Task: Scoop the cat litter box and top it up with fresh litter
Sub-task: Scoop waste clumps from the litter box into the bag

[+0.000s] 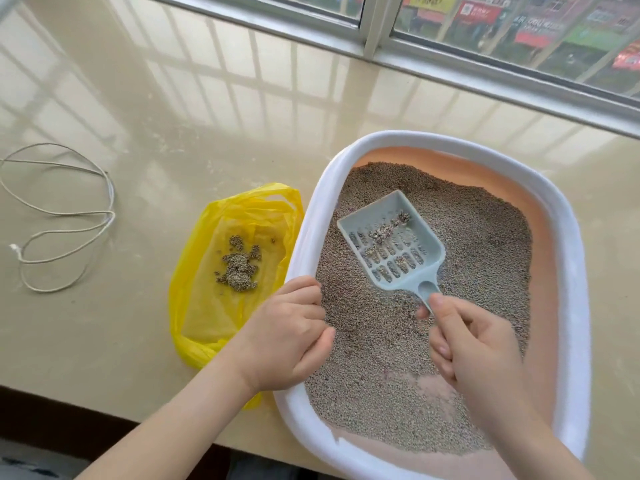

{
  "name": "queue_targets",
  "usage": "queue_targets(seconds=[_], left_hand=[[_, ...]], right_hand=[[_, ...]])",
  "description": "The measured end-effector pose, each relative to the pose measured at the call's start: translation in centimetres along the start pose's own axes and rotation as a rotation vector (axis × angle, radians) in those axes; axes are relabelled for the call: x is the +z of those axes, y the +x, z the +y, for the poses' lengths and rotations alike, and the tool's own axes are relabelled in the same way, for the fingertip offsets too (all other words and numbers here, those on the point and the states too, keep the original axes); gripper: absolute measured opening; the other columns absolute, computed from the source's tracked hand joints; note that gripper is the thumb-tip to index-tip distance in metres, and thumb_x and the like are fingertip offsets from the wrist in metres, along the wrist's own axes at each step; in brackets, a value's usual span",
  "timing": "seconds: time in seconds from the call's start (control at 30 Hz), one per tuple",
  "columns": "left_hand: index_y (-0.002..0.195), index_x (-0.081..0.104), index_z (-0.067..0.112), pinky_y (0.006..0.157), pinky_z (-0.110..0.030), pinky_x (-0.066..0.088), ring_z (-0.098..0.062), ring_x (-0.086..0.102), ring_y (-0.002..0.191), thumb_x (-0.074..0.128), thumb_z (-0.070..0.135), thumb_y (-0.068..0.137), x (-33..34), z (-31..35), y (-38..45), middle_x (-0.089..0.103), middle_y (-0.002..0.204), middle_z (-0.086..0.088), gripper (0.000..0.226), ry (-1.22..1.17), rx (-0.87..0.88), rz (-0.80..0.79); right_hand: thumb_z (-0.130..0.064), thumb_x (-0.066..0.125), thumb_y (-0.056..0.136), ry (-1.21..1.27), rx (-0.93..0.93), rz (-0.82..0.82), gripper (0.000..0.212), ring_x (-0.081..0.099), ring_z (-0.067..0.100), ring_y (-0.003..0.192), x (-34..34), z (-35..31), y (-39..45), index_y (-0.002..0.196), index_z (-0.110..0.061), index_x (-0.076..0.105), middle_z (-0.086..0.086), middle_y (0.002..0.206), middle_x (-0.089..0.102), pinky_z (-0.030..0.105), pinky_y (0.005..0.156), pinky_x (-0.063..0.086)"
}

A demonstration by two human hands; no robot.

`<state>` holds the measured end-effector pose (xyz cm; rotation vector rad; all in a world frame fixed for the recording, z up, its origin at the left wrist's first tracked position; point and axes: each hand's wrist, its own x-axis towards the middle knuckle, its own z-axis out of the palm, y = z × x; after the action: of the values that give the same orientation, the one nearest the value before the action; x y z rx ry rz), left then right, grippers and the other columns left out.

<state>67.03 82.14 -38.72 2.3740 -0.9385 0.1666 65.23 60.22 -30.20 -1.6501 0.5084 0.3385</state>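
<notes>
A litter box (575, 271) with a white rim and pink inner wall sits on the beige ledge, part filled with grey litter (478, 271). My right hand (474, 348) grips the handle of a pale blue slotted scoop (391, 244), held just above the litter with a small clump of litter in it. My left hand (287, 337) grips the box's left rim, fingers curled over it. Left of the box lies a yellow plastic bag (207, 306), spread open, with a clump of scooped litter (239, 265) on it.
A loop of white cord (69, 216) lies at the far left of the ledge. A window frame (381, 46) runs along the back. The ledge's front edge (104, 400) drops off to a dark floor at lower left.
</notes>
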Motion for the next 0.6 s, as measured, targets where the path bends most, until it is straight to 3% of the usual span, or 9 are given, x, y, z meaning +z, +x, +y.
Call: queue_targets(seconds=[0.1, 0.23, 0.33, 0.47, 0.53, 0.6], left_hand=[[0.053, 0.048, 0.016, 0.1, -0.035, 0.039, -0.022, 0.043, 0.067, 0.045, 0.018, 0.093, -0.2, 0.1, 0.1, 0.045, 0.054, 0.001, 0.04, 0.022, 0.026, -0.024], [0.066, 0.058, 0.015, 0.114, -0.037, 0.026, -0.026, 0.05, 0.084, 0.04, 0.031, 0.097, -0.9, -0.2, -0.5, 0.054, 0.07, -0.003, 0.039, 0.069, 0.107, -0.13], [0.072, 0.06, 0.013, 0.118, -0.041, 0.02, -0.029, 0.053, 0.095, 0.04, 0.036, 0.096, -1.3, -0.3, -1.9, 0.057, 0.08, -0.006, 0.04, 0.123, 0.213, -0.211], [0.063, 0.057, 0.01, 0.102, -0.039, 0.037, -0.03, 0.047, 0.079, 0.048, 0.032, 0.092, -1.0, -0.7, -2.2, 0.054, 0.069, -0.008, 0.037, 0.011, 0.274, -0.18], [0.06, 0.057, 0.009, 0.096, -0.04, 0.038, -0.029, 0.047, 0.077, 0.05, 0.031, 0.089, -0.6, -1.0, -2.0, 0.054, 0.065, -0.009, 0.038, -0.024, 0.271, -0.14], [0.057, 0.057, 0.008, 0.094, -0.039, 0.035, -0.029, 0.045, 0.077, 0.047, 0.03, 0.087, -0.3, -1.1, -2.1, 0.054, 0.062, -0.009, 0.038, -0.042, 0.271, -0.094]], right_hand=[[-0.027, 0.053, 0.092, -0.044, -0.083, -0.031, 0.028, 0.029, 0.012, 0.035, 1.7, -2.3, -0.3, 0.074, -0.01, 0.067, 0.001, 0.044, 0.036, 0.015, 0.036, 0.021], [-0.018, 0.053, 0.096, -0.135, -0.17, -0.116, 0.029, 0.031, 0.012, 0.036, 4.7, -4.2, 0.6, 0.076, 0.0, 0.064, 0.008, 0.046, 0.035, 0.016, 0.035, 0.025], [-0.017, 0.054, 0.096, -0.288, -0.212, -0.162, 0.03, 0.035, 0.01, 0.036, 6.7, -4.0, 1.7, 0.07, -0.005, 0.064, -0.002, 0.042, 0.04, 0.018, 0.038, 0.029], [-0.023, 0.058, 0.093, -0.652, -0.405, -0.149, 0.034, 0.036, 0.008, 0.044, 8.9, -2.9, 2.6, 0.062, -0.01, 0.059, -0.005, 0.044, 0.043, 0.029, 0.048, 0.031], [-0.024, 0.059, 0.092, -0.856, -0.533, -0.121, 0.037, 0.036, 0.011, 0.046, 10.0, -2.4, 2.8, 0.059, -0.01, 0.05, -0.002, 0.045, 0.042, 0.033, 0.052, 0.032], [-0.024, 0.063, 0.09, -1.112, -0.656, -0.092, 0.038, 0.045, 0.026, 0.045, 11.2, -1.9, 2.9, 0.059, -0.016, 0.042, 0.0, 0.045, 0.048, 0.033, 0.048, 0.031]])
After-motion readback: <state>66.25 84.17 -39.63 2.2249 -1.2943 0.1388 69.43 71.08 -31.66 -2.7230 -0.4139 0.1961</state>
